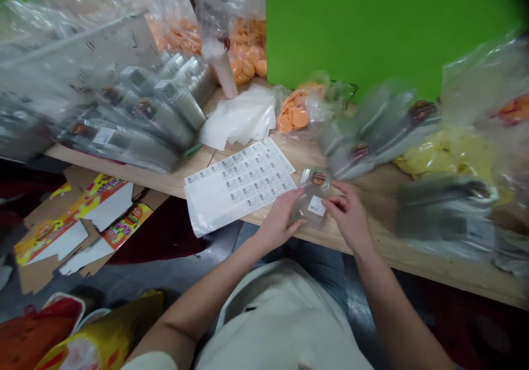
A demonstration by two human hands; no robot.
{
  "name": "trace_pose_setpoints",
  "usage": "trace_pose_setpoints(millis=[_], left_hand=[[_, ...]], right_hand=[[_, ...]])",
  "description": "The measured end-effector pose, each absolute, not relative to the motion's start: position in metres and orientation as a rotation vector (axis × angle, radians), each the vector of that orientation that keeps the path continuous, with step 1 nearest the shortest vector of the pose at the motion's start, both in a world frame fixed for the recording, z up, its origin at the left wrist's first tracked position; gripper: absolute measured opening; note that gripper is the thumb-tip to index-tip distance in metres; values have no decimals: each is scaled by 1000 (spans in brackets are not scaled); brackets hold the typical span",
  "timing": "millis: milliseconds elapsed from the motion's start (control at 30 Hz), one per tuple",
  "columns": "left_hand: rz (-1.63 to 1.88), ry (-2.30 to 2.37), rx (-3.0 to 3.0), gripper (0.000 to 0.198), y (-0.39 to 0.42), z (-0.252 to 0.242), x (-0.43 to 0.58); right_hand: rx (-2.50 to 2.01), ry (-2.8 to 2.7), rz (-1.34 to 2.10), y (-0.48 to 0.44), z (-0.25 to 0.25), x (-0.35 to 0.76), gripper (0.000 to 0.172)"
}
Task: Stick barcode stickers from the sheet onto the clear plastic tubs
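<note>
Both of my hands hold a small clear plastic packet (pixel 312 200) above the wooden table's front edge. It bears a burger-logo sticker at its top and a small white label on its face. My left hand (pixel 279 220) pinches its left side, and my right hand (pixel 346 214) grips its right side. Just left of my left hand lies a white sheet of small printed labels (pixel 237 185), with some labels on it. Blurred stacks of similar packets (pixel 378 133) lie just beyond the packet.
The light wooden table (pixel 372 196) holds more packet stacks (pixel 132 116), white film sheets (pixel 237 116), and bags of orange pieces (pixel 248 44). A green board (pixel 372 28) stands behind. Printed cardboard (pixel 86 221) and colourful bags (pixel 95 331) lie on the floor at left.
</note>
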State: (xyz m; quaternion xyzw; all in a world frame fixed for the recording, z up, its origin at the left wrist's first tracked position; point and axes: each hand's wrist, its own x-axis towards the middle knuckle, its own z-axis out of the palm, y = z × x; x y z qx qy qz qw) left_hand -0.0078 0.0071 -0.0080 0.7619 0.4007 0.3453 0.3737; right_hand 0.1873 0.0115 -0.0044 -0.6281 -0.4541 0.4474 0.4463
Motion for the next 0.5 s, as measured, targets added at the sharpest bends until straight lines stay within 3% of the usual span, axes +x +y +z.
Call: trace_pose_setpoints(millis=[500], left_hand=[[835, 985, 1995, 60, 12, -27, -4]], right_hand=[[-1558, -1256, 1115, 16, -19, 183, 61]])
